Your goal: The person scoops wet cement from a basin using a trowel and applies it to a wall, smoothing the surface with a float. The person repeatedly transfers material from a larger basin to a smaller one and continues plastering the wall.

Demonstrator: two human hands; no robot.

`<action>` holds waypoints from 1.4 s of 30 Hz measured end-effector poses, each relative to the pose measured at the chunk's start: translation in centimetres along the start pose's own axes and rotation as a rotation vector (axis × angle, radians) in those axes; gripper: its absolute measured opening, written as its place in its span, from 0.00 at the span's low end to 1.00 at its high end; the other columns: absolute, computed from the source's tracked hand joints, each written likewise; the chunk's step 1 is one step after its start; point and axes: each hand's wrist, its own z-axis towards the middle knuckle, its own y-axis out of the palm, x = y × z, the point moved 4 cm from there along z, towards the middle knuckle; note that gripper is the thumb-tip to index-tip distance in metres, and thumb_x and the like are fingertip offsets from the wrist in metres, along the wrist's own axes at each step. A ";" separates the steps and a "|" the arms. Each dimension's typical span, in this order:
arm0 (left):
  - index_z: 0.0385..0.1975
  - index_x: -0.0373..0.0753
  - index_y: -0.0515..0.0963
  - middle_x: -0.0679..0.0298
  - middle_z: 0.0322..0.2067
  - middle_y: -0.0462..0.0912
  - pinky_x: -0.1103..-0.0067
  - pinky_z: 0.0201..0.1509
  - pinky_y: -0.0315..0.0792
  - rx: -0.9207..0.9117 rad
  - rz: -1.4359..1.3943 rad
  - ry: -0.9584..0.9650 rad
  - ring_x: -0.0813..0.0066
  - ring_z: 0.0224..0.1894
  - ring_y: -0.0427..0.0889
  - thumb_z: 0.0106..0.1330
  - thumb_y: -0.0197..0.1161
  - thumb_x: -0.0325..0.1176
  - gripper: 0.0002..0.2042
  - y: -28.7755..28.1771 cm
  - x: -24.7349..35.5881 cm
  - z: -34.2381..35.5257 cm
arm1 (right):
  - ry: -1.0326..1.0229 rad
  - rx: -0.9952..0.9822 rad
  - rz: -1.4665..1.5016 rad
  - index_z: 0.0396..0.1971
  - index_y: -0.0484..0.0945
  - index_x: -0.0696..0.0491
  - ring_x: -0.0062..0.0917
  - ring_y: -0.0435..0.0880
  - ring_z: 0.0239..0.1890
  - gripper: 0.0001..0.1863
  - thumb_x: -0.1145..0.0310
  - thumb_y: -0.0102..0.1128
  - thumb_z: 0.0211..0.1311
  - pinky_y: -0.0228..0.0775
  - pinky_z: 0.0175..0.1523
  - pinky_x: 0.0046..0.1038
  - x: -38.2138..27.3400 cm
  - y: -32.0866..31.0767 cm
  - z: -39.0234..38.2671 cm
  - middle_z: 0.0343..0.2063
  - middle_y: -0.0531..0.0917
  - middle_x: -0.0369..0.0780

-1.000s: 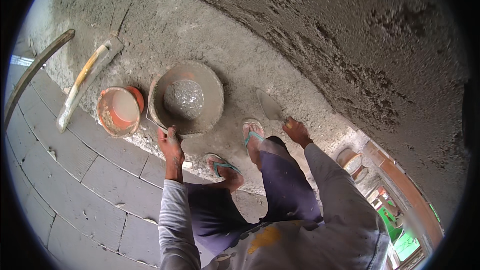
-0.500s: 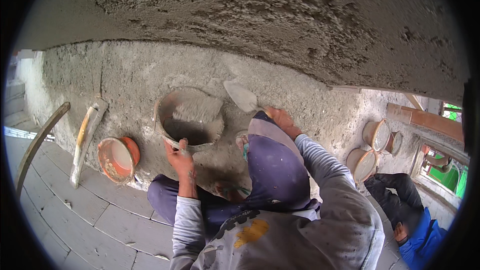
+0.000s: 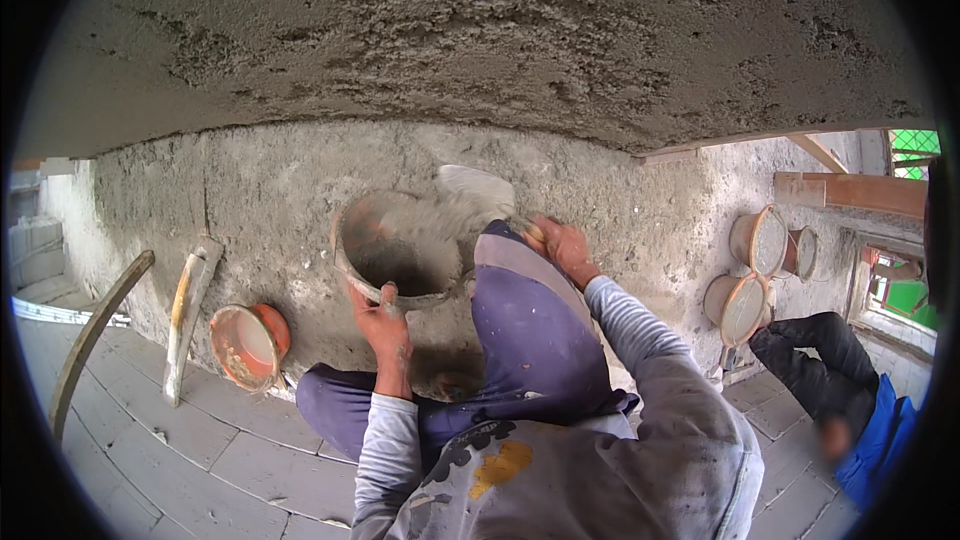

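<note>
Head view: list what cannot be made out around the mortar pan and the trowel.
- Trowel: blade motion-blurred; its load is unclear.
- Right hand: the grip on the handle is partly hidden by the raised knee.
- Mortar pan: the bottom is in shadow, so the amount left is unclear; the left hand covers part of the near rim.
- Person at right: cut off by the picture's rim.

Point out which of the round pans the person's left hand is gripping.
The large mortar pan, tilted at the wall: the left hand grips its near rim. The orange pan and the three stacked right lie untouched.
</note>
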 end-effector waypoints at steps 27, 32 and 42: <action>0.75 0.33 0.67 0.61 0.65 0.79 0.77 0.69 0.69 0.141 0.003 -0.074 0.71 0.62 0.78 0.69 0.61 0.18 0.32 -4.7 -0.5 0.5 | -0.168 -0.393 -0.193 0.57 0.85 0.46 0.49 0.89 0.55 0.25 0.43 0.61 0.73 0.81 0.60 0.51 -4.9 0.5 9.1 0.49 0.91 0.49; 0.68 0.41 0.74 0.69 0.51 0.83 0.78 0.47 0.82 0.245 -0.067 -0.183 0.78 0.47 0.82 0.72 0.63 0.24 0.24 -9.3 -1.8 -1.2 | -0.252 -0.145 -0.215 0.57 0.84 0.49 0.50 0.90 0.51 0.25 0.45 0.60 0.75 0.81 0.58 0.52 -14.0 1.2 19.3 0.47 0.91 0.51; 0.71 0.37 0.73 0.66 0.55 0.84 0.77 0.53 0.80 0.398 -0.231 -0.243 0.75 0.49 0.83 0.73 0.61 0.21 0.25 -9.8 -2.3 -1.8 | -0.475 -0.347 -0.292 0.59 0.83 0.50 0.51 0.89 0.53 0.28 0.43 0.60 0.75 0.80 0.60 0.51 -17.6 0.0 14.2 0.51 0.90 0.50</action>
